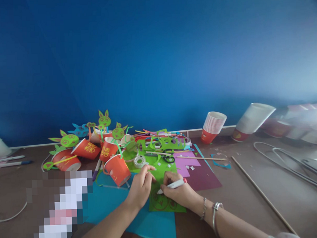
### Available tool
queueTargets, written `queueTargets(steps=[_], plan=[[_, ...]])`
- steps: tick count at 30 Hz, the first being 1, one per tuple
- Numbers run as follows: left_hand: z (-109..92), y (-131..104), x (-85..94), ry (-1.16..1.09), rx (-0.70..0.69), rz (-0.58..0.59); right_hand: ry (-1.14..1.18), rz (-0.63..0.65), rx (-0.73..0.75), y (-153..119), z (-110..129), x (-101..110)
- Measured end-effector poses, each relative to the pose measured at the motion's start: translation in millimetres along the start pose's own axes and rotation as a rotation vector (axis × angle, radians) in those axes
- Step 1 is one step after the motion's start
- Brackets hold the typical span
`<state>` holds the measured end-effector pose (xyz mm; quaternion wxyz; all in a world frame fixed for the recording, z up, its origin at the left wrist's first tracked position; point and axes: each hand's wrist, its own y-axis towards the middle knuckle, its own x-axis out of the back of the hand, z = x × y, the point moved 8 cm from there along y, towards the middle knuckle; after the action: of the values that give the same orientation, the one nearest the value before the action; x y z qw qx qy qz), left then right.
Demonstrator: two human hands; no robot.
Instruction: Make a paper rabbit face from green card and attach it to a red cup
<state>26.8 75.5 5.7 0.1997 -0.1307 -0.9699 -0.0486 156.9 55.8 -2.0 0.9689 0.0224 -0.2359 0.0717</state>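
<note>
R hand (175, 192) clamped white, red-ended plastic marker (177, 183) (prob. light, stiff; best held nr tip); L hand (141, 189), fingers apart, was nr green paper sheet (162, 171).

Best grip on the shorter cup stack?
I'd wrap the red lower cup from the front, fingers around its sides. The shorter cup stack stands mouth up with the blue wall behind; its exposed upper part is closely nested rims, which might slip apart if pulled there.
</note>
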Motion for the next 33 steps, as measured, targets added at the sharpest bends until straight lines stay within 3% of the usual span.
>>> queueTargets(steps=[12,24,30,33], plan=[[3.9,1.9,-0.4,0.020,-0.005,-0.005,0.031,-0.059,0.000,0.7,0.5,4.0],[-0.7,-0.1,-0.7,0.017,-0.013,0.023,0.554,-0.198,-0.189,1.7,-23.2,21.3],[5.4,1.8,-0.8,0.037,0.025,0.008,0.391,-0.185,-0.067,-0.4,-11.3,26.8],[4.5,1.6,-1.4,0.033,0.009,0.013,0.319,-0.163,-0.077,-0.7,-12.5,24.9]])
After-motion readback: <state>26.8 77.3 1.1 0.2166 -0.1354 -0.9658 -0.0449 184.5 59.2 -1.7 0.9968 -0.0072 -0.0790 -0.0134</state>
